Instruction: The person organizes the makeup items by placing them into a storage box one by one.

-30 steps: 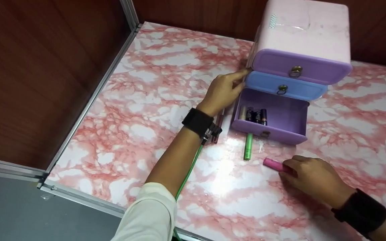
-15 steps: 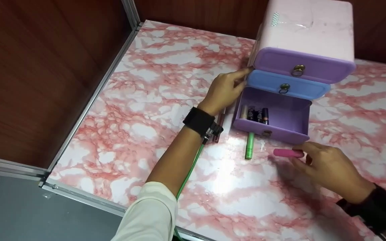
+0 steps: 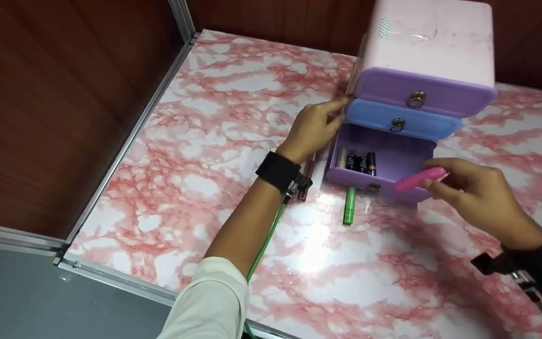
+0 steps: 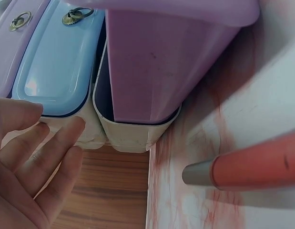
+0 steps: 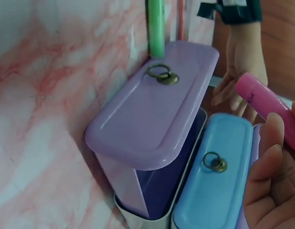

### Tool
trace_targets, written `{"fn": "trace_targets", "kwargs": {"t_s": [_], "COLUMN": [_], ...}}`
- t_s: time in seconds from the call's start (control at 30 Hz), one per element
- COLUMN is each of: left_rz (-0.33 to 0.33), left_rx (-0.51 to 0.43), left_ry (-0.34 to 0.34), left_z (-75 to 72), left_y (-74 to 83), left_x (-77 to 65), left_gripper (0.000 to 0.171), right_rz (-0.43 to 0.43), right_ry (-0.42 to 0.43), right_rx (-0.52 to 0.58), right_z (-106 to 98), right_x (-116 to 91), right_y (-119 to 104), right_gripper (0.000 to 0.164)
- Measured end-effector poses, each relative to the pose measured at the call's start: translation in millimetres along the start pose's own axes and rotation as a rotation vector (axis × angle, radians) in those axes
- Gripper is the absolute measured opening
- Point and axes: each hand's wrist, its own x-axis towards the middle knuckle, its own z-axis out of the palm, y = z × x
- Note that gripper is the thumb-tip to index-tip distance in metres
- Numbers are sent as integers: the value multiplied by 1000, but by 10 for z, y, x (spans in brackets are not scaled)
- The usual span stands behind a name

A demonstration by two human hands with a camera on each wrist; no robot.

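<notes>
My right hand [image 3: 487, 202] pinches a pink cosmetic tube [image 3: 417, 180] between thumb and fingers, tilted, just over the front right edge of the pulled-out purple bottom drawer [image 3: 346, 176]. In the right wrist view the pink tube [image 5: 261, 98] shows small dark lettering near one end. Several small lipstick-like tubes [image 3: 362, 164], mostly dark, stand in the drawer's left part. My left hand [image 3: 315, 128] rests at the left side of the small drawer cabinet [image 3: 431, 52], beside the blue middle drawer [image 3: 402, 118], its fingers loosely bent in the left wrist view.
A green tube [image 3: 349, 207] lies on the marbled tabletop [image 3: 205, 183] before the drawer. To its left lies a dark red tube [image 3: 306, 182], partly behind my left wrist. Brown panels [image 3: 64, 94] stand behind and to the left. A green cable [image 3: 271, 230] runs along my left arm.
My right hand has raised the pink tube off the table and carried it away from me, up to the drawer's front right corner. My left hand has stayed put.
</notes>
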Motion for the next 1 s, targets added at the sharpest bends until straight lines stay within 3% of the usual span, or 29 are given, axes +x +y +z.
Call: {"fn": "trace_targets", "kwargs": {"t_s": [0.2, 0.37, 0.67, 1.0], "left_rz": [-10, -5, 1, -9], "left_rx": [3, 19, 23, -3], "left_ry": [-1, 4, 6, -12], "left_z": [-5, -14, -15, -5], "left_y": [-14, -17, -8, -1], "left_x": [-11, -13, -8, 8], "left_gripper": [42, 42, 41, 42], "right_rz": [126, 164, 134, 57], "right_ry": [22, 41, 43, -56], "right_rx": [60, 67, 0, -101], "right_z": [70, 203, 390, 550], "right_x": [208, 367, 565, 706], "right_y": [113, 195, 345, 457], "right_gripper": [39, 39, 30, 34]}}
